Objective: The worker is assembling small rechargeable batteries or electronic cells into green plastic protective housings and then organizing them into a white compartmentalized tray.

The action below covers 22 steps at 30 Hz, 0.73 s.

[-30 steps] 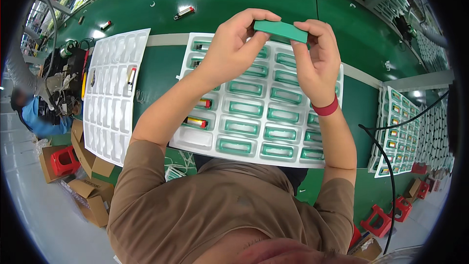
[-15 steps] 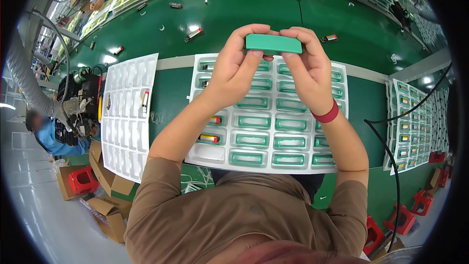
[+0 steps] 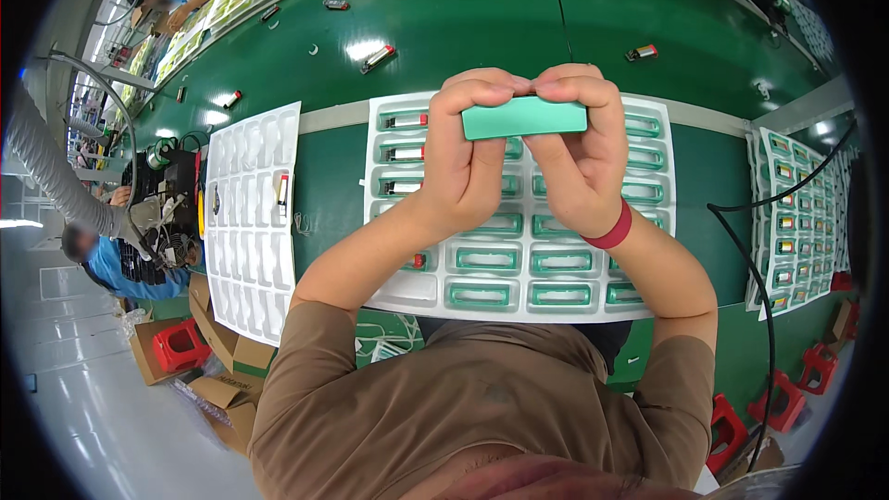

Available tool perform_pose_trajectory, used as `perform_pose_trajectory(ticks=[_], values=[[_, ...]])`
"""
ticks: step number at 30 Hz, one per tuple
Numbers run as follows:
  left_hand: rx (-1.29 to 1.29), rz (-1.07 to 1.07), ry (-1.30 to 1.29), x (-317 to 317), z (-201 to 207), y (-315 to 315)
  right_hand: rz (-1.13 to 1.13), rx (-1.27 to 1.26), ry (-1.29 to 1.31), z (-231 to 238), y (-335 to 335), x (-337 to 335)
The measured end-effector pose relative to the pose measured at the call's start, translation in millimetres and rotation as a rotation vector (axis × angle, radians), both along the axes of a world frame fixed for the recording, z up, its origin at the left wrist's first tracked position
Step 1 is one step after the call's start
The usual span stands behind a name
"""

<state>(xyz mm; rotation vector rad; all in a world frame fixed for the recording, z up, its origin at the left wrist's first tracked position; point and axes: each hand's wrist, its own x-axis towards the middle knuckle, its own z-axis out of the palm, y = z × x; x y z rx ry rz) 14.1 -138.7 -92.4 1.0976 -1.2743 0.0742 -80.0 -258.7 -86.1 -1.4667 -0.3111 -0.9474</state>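
A green oblong plastic case (image 3: 525,118) is held between my two hands above a white moulded tray (image 3: 404,291). My left hand (image 3: 463,157) closes round its left end, fingers on the far edge and thumb underneath. My right hand (image 3: 585,153) grips the right end the same way, and a red band circles that wrist. The case turns its broad smooth face up; its underside is hidden. In the tray's pockets lie several green open shells (image 3: 561,261). Small battery cells with red ends (image 3: 404,154) sit in shells along the tray's left column.
Left of me lies another white tray (image 3: 248,181) with one battery cell (image 3: 282,193). A filled tray (image 3: 792,222) stands at the right, beside a hanging black cable (image 3: 741,264). Loose cells (image 3: 378,58) lie on the green belt (image 3: 463,28). Two people in blue work at the left.
Both hands and the green case have come a little nearer to me. More of the case's broad face now shows, and my fingertips have moved together over its far edge.
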Motion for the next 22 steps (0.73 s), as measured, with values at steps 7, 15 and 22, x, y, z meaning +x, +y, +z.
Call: perform_pose_trajectory(ticks=[7,15,22], values=[[-0.063,-0.113,-0.219,21.1,18.0,11.3,-0.196,-0.448,-0.242,8.5,-12.1,-0.7],[-0.078,-0.211,-0.218,21.9,20.0,10.6,-0.177,-0.493,-0.316,9.2,-14.5,-1.1],[-0.056,-0.139,-0.204,18.2,17.5,16.7,-0.046,-0.38,-0.218,19.8,-5.8,0.3]])
